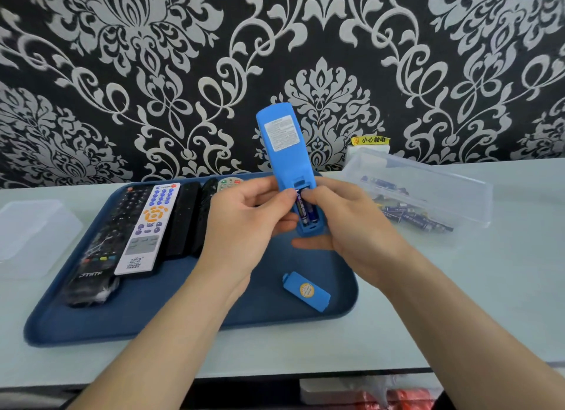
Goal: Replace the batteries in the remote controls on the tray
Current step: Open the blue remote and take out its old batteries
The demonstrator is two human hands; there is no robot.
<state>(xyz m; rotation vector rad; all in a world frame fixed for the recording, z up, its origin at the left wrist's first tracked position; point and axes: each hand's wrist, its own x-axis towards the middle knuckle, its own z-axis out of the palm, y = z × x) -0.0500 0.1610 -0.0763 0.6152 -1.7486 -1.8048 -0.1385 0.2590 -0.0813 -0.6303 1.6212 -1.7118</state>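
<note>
We've got the blue remote [286, 146] upright over the tray [183, 321] toward 1 o'clock, left grip [244, 214] clenched round its base and right grip [345, 223] pinching the batteries [307, 211] in the open bay, so a fingertip slip could let the spring pop one out.

Pale table [458, 302], blue tray [122, 333], clear battery box [443, 183], translucent lid [33, 235]
</note>
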